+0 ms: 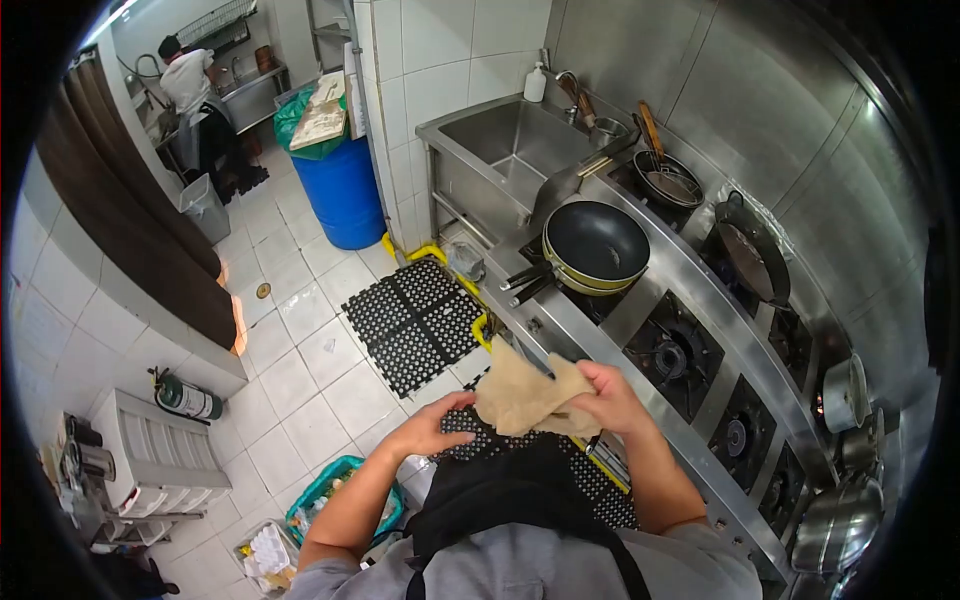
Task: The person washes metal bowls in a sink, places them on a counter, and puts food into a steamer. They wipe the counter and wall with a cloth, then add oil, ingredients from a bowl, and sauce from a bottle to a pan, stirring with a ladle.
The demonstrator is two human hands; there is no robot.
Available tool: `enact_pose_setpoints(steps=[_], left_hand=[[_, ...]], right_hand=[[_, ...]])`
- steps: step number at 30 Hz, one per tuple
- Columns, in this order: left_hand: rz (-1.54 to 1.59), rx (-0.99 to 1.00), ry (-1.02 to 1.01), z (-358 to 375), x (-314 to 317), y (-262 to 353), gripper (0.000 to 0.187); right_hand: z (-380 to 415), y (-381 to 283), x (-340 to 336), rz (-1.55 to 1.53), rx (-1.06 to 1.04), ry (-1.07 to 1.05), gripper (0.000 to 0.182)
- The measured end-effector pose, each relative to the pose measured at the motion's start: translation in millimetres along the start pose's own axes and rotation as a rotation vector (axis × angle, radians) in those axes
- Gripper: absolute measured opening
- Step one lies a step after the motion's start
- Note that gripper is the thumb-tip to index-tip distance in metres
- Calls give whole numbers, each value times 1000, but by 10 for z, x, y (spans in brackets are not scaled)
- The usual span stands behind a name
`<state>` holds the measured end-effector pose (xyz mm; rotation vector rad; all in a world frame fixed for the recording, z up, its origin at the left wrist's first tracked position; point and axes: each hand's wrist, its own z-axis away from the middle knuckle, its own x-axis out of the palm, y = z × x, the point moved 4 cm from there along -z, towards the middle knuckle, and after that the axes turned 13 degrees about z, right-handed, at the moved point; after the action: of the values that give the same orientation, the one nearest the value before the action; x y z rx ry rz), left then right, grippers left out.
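Note:
A tan cloth (530,398) is bunched and creased in front of my black apron (505,485). My right hand (612,400) grips its right side, with the thumb lying along the fabric. My left hand (436,428) is beside the cloth's left edge, thumb and fingers spread apart and fingertips right at the fabric. Beyond the cloth, stacked frying pans (597,245) rest on the stove, their black handles pointing toward the walkway.
Gas burners (672,352) run along the steel stove on my right. A sink (515,140) stands at its far end. Black rubber mats (415,322) cover part of the tiled floor. A blue barrel (342,195) stands ahead, and another person (195,95) works farther back. A green basket (305,510) is at lower left.

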<state>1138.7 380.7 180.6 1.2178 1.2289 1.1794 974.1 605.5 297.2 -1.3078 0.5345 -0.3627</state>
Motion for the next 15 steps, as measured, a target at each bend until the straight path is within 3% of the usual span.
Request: enact_pose_setpoints(steps=[2, 3, 4, 6, 7, 9, 12, 13, 14, 15], left_hand=[[-62, 80, 33, -205, 48, 225, 68], [-131, 165, 69, -327, 90, 337, 78], [-97, 154, 112, -452, 140, 396, 62], [-239, -130, 161, -669, 6, -263, 36], [-248, -135, 147, -765, -109, -293, 36], [-315, -34, 366, -896, -580, -273, 19], [-261, -250, 370, -813, -1390, -725, 17], [-248, -292, 344, -765, -1634, -826, 16], [-300, -211, 284, -725, -1819, -751, 17], [-234, -450, 281, -668, -1980, -606, 15]], right_hand=[[-330, 97, 216, 370, -190, -88, 28], [-466, 186, 419, 193, -46, -185, 29], [-597, 44, 537, 313, -79, -230, 25], [-922, 20, 639, 192, -191, -251, 20], [-1076, 12, 581, 180, -193, -238, 20], [-1431, 4, 401, -9, -137, -181, 16], [-1933, 215, 36, -42, -77, -205, 22], [-2074, 232, -73, 89, -119, -162, 23], [-2213, 217, -195, 68, -113, -100, 23], [-2293, 202, -248, 308, -142, -160, 26]])
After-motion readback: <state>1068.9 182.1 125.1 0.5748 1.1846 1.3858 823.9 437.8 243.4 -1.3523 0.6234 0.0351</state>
